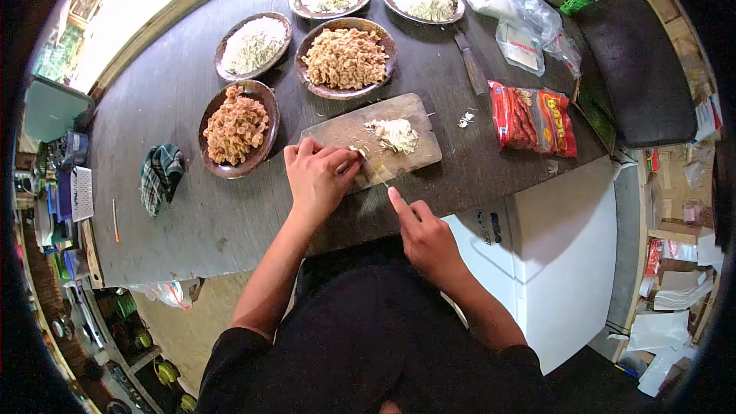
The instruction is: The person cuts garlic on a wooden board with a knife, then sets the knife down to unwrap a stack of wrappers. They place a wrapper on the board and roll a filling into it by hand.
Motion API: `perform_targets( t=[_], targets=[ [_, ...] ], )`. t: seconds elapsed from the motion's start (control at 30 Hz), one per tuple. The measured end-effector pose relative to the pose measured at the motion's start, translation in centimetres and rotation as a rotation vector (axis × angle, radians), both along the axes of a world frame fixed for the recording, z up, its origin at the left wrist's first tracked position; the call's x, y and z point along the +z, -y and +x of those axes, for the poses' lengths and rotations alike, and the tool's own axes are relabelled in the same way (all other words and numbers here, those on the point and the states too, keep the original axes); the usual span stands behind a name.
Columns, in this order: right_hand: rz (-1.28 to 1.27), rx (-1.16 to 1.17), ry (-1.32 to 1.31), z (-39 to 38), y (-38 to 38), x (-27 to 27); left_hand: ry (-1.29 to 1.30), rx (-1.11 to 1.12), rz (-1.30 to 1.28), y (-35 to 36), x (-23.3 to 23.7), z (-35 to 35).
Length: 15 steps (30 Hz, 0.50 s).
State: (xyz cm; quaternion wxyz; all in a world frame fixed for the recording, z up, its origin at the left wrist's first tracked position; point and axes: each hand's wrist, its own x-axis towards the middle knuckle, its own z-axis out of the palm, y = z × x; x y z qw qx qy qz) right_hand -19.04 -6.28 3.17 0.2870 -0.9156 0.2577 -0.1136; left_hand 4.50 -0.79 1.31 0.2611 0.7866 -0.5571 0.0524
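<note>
On the wooden cutting board (326,134) lies a small heap of pale, finely cut strips (395,136). My left hand (320,178) rests over the board's left part, its fingers pinched on a small pale piece of food (357,151) whose kind I cannot make out. In my right hand (426,241) is a knife (378,172), gripped by the handle with the index finger stretched along it. The thin blade points toward the left fingertips, over the board's near edge. My right fist hides most of the handle.
Beyond the board stand a bowl of brown crumbly food (345,57), a bowl of brown pieces (236,126) and several dishes of pale shreds (254,44). A red sausage packet (533,119), a second knife (471,63) and plastic bags (521,19) lie right. A checked cloth (162,176) lies left.
</note>
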Motion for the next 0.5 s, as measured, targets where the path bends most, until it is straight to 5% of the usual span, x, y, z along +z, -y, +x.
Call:
perform_targets(
  t=[0.5],
  targets=[
    [-0.053,-0.055,-0.005,0.1,0.2,-0.7,0.023,0.004,-0.023,-0.1,0.1,-0.1]
  ],
)
